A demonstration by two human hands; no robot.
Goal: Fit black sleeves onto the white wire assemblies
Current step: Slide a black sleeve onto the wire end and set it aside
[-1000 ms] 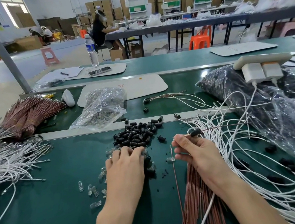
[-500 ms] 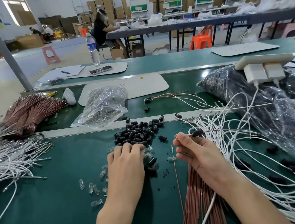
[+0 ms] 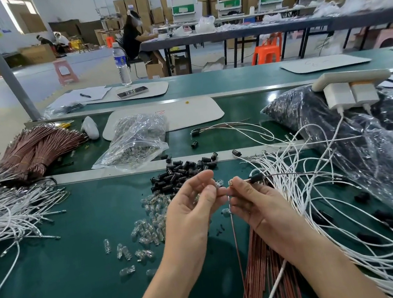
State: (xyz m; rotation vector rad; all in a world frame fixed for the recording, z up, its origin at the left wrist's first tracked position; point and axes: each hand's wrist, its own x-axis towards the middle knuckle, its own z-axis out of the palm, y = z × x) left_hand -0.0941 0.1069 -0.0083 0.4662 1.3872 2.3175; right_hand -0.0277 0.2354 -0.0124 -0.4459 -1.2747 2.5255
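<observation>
A heap of small black sleeves (image 3: 183,171) lies on the green bench just beyond my hands. My left hand (image 3: 193,213) is raised palm-up and pinches a small clear glass bulb (image 3: 219,184) at its fingertips. My right hand (image 3: 254,201) pinches a wire end with a metal terminal, and a black sleeve (image 3: 256,178) sits on that wire just past my fingers. The two hands almost meet at the fingertips. Loose white wires (image 3: 318,183) spread out to the right.
Clear bulbs (image 3: 147,224) are scattered left of my hands. Copper-coloured wires (image 3: 268,276) lie under my right forearm, another bundle (image 3: 39,150) at far left with white wires (image 3: 8,216). A clear bag (image 3: 137,141) and a dark bag (image 3: 353,144) sit behind.
My left hand lifted off the pile of parts, turned palm-up and now pinches a clear bulb close to my right hand's wire end. The right hand stayed almost in place.
</observation>
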